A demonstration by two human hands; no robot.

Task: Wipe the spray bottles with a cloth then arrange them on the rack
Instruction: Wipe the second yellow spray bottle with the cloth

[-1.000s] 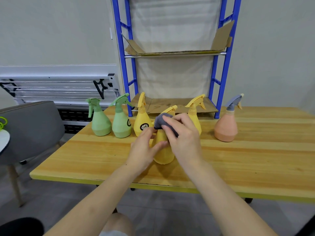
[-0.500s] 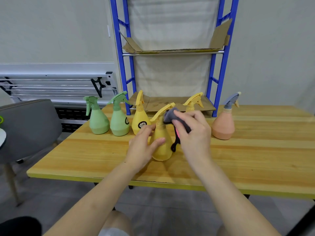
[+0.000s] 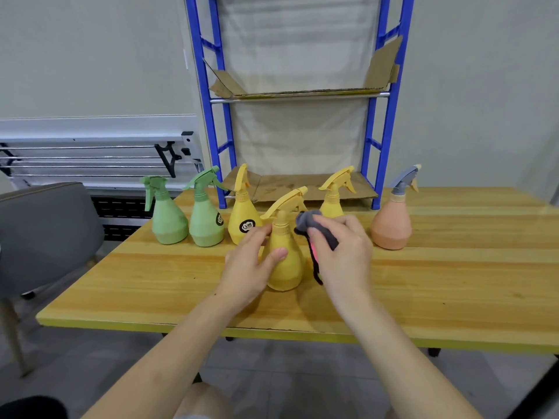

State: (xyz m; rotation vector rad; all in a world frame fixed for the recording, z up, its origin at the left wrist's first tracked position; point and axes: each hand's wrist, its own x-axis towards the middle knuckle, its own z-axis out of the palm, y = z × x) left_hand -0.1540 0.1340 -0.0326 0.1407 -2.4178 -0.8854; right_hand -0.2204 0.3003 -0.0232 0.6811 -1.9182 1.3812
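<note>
The left hand (image 3: 248,267) held a yellow spray bottle (image 3: 284,261) upright near the table's (image 3: 151,282) front edge; the right hand (image 3: 341,252) gripped a grey cloth (image 3: 314,225) just beside its neck. Five more bottles stood behind.

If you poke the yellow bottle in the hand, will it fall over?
Probably not easily: the yellow bottle has a wide bottom and narrow neck, and the left hand holds it on the table. It looks like plastic, likely light, so a push near the trigger might tip it.
</note>
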